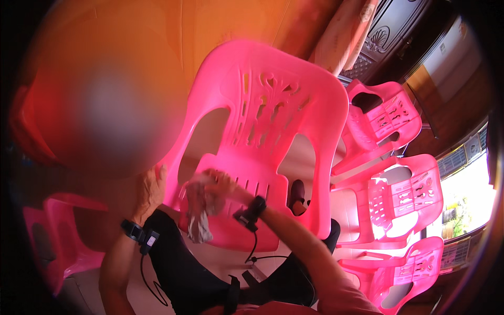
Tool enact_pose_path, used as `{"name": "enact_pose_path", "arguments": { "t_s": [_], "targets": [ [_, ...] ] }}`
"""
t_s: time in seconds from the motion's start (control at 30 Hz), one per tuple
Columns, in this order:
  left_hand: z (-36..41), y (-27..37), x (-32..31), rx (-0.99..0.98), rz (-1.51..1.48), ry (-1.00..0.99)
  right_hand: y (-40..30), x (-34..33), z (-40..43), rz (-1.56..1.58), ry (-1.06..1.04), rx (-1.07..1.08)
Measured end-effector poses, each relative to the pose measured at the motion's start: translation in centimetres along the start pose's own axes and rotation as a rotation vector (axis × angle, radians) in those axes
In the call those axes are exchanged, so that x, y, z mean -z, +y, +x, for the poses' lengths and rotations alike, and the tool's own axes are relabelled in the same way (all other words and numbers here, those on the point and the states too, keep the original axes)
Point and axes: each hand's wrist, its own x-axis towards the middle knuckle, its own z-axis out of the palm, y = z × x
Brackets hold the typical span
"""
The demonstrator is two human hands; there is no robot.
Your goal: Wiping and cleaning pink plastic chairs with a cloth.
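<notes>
A pink plastic armchair (252,153) with a cut-out floral back stands directly before me. My right hand (220,187) is closed on a crumpled greyish cloth (200,220), over the left side of the chair's seat; part of the cloth hangs past the seat's edge. At the chair's left armrest rests my left hand (151,189), its fingertips partly hidden in the blurred area above. What its fingers grip cannot be seen. Both wrists wear black straps with small devices and cables.
Several pink plastic chairs (409,201) stand along the right, near a bright opening. Another pink chair (65,236) is at the lower left. Orange cloth (244,19) spreads across the top. A large blurred round shape covers the upper left. A dark shoe (298,193) shows below the chair.
</notes>
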Motion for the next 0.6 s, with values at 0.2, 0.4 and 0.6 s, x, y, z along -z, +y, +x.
{"name": "enact_pose_path", "arguments": {
  "t_s": [0.2, 0.4, 0.6],
  "targets": [
    [-0.6, -0.5, 0.0, 0.075, -0.155, 0.071, -11.9, 14.5, 5.2, 0.058, 0.630, 0.547],
    [0.3, 0.3, -0.5, 0.050, -0.195, 0.048, -15.3, 21.8, 10.6, -0.638, 1.025, 0.607],
    [0.5, 0.6, -0.3, 0.046, -0.203, 0.041, -9.9, 12.1, 14.8, -0.722, 0.769, 0.686]
  ]
}}
